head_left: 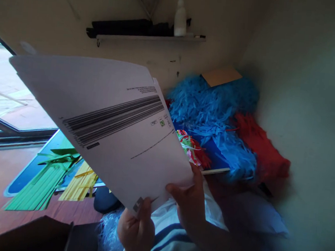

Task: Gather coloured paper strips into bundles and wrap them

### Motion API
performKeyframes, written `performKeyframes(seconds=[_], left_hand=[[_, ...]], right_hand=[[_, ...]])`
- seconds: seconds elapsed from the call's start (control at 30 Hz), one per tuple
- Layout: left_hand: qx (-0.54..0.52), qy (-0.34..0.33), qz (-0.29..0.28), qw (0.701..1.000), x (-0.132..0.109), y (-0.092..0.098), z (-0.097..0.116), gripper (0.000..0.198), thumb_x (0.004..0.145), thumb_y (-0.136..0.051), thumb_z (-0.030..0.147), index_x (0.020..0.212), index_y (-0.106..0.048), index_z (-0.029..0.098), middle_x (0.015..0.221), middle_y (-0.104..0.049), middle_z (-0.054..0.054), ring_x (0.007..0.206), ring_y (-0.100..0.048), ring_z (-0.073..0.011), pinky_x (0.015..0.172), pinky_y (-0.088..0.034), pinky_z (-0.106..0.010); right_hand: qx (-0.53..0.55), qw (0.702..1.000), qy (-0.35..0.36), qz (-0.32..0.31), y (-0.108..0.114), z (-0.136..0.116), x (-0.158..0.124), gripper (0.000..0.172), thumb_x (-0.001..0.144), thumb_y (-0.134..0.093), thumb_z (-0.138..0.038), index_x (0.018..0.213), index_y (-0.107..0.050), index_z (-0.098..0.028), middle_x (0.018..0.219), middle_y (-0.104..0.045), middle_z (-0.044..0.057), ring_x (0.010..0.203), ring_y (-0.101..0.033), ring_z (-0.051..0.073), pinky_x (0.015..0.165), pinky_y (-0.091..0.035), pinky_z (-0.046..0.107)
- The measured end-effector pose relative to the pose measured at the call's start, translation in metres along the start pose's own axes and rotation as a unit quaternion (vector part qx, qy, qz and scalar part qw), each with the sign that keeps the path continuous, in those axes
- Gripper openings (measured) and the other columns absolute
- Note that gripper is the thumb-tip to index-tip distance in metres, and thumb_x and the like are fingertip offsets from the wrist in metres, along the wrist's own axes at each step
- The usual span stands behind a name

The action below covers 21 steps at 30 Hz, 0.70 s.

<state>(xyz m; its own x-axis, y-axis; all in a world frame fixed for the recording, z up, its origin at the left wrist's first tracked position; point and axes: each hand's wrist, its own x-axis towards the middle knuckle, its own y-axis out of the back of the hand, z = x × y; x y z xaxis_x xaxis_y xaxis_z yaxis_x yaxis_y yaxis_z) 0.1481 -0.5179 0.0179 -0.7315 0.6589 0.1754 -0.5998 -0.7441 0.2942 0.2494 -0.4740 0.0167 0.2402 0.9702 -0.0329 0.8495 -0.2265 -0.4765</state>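
A large white paper folder or envelope (114, 167) is held up at a slant before me, its rounded far end pointing to the upper left. Dark stripes and small print run across its face. My left hand (137, 229) pinches its bottom corner, thumb on the printed side, beside a small grey mark. On the lower right edge my right hand (190, 201) grips the same folder, with the thumb across the front and the other fingers partly hidden behind. Whether anything is inside it, I cannot tell.
Green strips (38, 185) and yellow strips (78, 182) lie on a blue board (21, 177) at left. Blue shredded paper (212, 102) and a red fringed bundle (264, 148) are heaped at right, near the wall. A bottle (180, 20) stands on a wall shelf (151, 38).
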Motion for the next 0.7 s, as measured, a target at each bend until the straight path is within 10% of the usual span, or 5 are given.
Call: performKeyframes(seconds=[0.37,0.7], left_hand=[[-0.312,0.213,-0.160,0.912,0.014,-0.012,-0.004,0.051,0.061,-0.077,0.063,0.078,-0.072,0.015,0.076,-0.075,-0.008,0.074,-0.070,-0.0218,0.072,-0.058,-0.030],[-0.233,0.142,-0.111,0.956,0.011,-0.011,-0.011,0.047,0.065,-0.076,0.061,0.078,-0.073,0.015,0.074,-0.075,-0.007,0.072,-0.070,-0.0223,0.065,-0.058,-0.027]], right_hand=[[-0.071,0.997,0.017,0.006,0.003,-0.005,-0.006,0.082,0.065,-0.082,-0.028,0.134,-0.038,-0.023,0.109,-0.066,0.008,0.090,-0.068,0.024,0.079,-0.059,0.037],[-0.073,0.997,0.010,0.010,0.006,-0.003,-0.008,0.081,0.062,-0.083,-0.026,0.131,-0.041,-0.022,0.106,-0.067,0.006,0.089,-0.067,0.022,0.080,-0.058,0.035]])
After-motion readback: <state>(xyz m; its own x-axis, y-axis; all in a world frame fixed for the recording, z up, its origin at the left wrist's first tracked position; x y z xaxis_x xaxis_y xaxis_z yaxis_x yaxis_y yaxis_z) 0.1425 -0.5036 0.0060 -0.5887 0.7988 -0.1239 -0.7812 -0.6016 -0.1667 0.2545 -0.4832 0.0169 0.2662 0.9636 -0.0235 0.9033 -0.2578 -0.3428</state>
